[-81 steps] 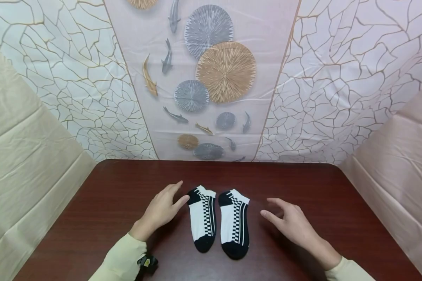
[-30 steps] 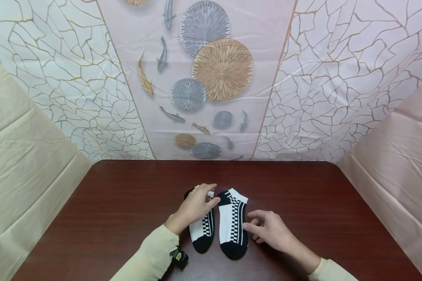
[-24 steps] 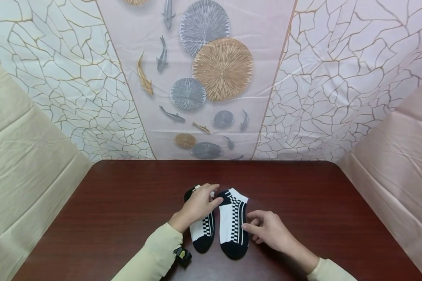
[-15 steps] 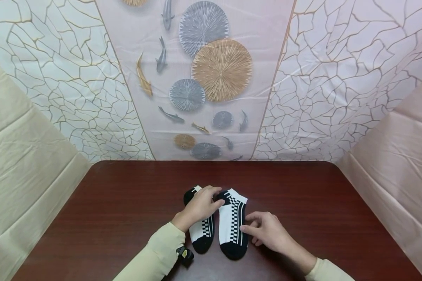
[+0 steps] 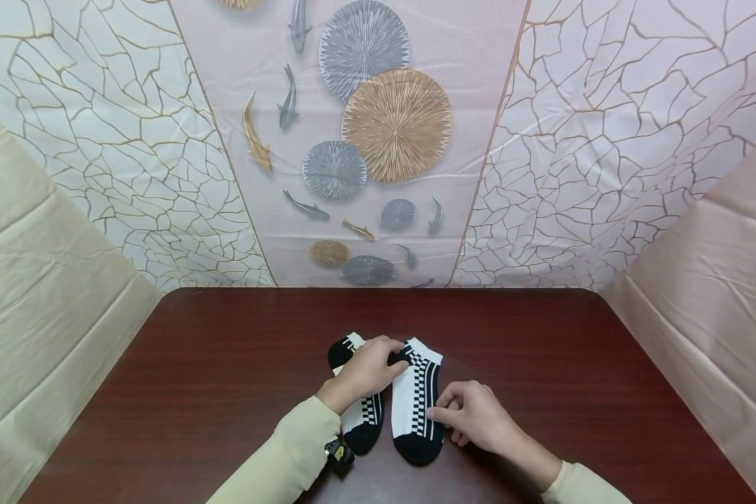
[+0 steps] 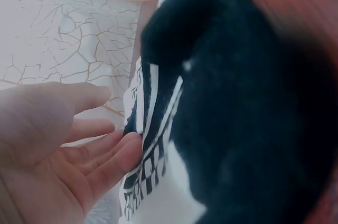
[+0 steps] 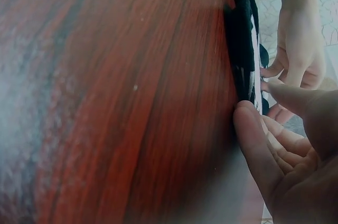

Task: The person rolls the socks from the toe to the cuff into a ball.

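Two black and white low-cut socks with checked stripes lie side by side, flat on the table, toes toward me. My left hand (image 5: 368, 367) reaches across the left sock (image 5: 362, 437), hiding its middle, and its fingertips are at the heel and cuff of the right sock (image 5: 406, 402). In the left wrist view its fingers (image 6: 113, 163) are loosely bent, with a gap at the thumb. At the other side, my right hand (image 5: 475, 416) pinches the right sock's outer edge, thumb on top; in the right wrist view a fingertip (image 7: 248, 113) meets that edge.
A dark red-brown wooden table (image 5: 227, 350) carries the socks. Behind it hangs a patterned cloth (image 5: 365, 210) with fish and round motifs, and beige cloth panels (image 5: 50, 245) stand at both sides. A small black device (image 5: 340, 456) sits at my left wrist.
My left hand has moved right, from beside the left sock to over it and up to the right sock. My right hand has come left onto the right sock's edge. The socks stay in place.
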Available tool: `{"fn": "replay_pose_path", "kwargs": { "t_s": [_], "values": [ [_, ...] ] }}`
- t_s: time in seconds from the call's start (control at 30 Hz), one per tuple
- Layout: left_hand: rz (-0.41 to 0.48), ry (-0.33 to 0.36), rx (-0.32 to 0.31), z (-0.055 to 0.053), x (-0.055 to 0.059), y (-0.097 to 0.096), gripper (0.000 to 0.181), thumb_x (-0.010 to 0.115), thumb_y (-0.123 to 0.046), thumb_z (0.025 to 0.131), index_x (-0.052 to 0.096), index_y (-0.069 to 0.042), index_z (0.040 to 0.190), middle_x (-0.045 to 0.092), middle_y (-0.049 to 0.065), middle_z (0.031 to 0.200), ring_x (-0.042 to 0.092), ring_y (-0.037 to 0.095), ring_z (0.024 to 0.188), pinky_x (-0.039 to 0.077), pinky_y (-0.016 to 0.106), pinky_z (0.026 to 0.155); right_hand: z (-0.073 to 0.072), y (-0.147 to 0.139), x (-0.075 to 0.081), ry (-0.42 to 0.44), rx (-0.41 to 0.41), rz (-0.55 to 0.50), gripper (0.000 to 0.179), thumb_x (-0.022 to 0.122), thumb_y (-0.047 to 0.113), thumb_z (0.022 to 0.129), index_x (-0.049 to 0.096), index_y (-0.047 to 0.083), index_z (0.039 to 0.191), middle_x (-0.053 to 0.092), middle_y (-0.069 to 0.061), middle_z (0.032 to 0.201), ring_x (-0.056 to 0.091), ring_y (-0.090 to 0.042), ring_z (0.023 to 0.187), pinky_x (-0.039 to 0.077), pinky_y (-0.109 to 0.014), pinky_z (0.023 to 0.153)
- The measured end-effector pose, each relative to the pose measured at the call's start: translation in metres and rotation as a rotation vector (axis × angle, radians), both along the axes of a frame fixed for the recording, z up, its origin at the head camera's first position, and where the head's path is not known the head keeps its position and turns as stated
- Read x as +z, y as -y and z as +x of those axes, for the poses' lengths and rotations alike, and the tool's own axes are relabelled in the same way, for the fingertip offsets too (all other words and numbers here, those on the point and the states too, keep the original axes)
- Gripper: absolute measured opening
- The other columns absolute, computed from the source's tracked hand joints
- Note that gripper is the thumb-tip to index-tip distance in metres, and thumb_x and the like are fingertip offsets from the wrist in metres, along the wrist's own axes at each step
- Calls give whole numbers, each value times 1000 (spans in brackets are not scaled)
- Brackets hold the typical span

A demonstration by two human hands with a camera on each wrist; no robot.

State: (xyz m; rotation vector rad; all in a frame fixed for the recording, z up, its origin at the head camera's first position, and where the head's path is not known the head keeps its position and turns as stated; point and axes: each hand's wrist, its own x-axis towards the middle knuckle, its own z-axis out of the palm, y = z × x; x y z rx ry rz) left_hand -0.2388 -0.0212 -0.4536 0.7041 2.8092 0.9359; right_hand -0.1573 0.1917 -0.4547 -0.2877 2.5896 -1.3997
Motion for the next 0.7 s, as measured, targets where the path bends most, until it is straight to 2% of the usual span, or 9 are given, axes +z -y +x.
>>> {"fn": "replay_pose_path", "kwargs": {
  "t_s": [0.23, 0.37, 0.7],
  "values": [
    [-69, -25, 3, -1, -1, -10, 38, 69, -24, 97, 66, -6, 129, 62, 10, 127, 59, 24, 119, 47, 40, 100, 0, 1, -3, -13, 20, 19, 19, 83, 14, 82, 66, 5, 82, 64, -2, 60, 60, -18, 42, 51, -34, 40],
    [-97, -28, 19, -2, -2, -14, 38, 70, -23, 96, 66, -7, 131, 61, 8, 124, 61, 22, 114, 50, 38, 95, 1, 1, -3, -18, 38, 15, 19, 82, 8, 81, 64, 3, 85, 64, -1, 62, 60, -18, 43, 51, -34, 40],
    [-63, -39, 72, -10, -6, -19, 36, 71, -16, 94, 65, -5, 129, 61, 6, 108, 61, 18, 93, 52, 34, 81, 0, 2, -2, -27, 57, 32, 18, 80, 2, 81, 63, 2, 86, 63, 0, 62, 60, -17, 43, 51, -33, 40]
  ]
}}
